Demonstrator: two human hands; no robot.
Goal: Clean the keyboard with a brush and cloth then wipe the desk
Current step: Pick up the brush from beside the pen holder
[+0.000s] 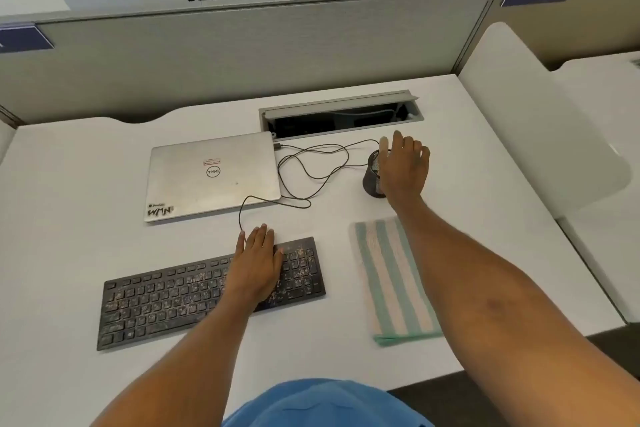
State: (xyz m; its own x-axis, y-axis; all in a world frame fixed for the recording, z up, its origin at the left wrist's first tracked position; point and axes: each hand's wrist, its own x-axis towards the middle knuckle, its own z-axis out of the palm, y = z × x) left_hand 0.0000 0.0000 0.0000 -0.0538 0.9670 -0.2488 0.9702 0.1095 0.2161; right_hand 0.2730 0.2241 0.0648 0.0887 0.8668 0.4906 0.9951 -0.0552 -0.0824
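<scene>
Blue shirt (329, 402) fills six o'clock. Left hand (258, 263), fingers together, lies flat on the dusty keyboard (166, 302) at eleven o'clock. Right hand (403, 166), fingers spread, tops a mesh cup (371, 180) at the cloth's (394, 281) twelve o'clock.

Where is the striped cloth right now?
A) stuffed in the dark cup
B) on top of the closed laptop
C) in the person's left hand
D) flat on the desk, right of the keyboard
D: the striped cloth lies flat on the desk, to the right of the keyboard.
</scene>
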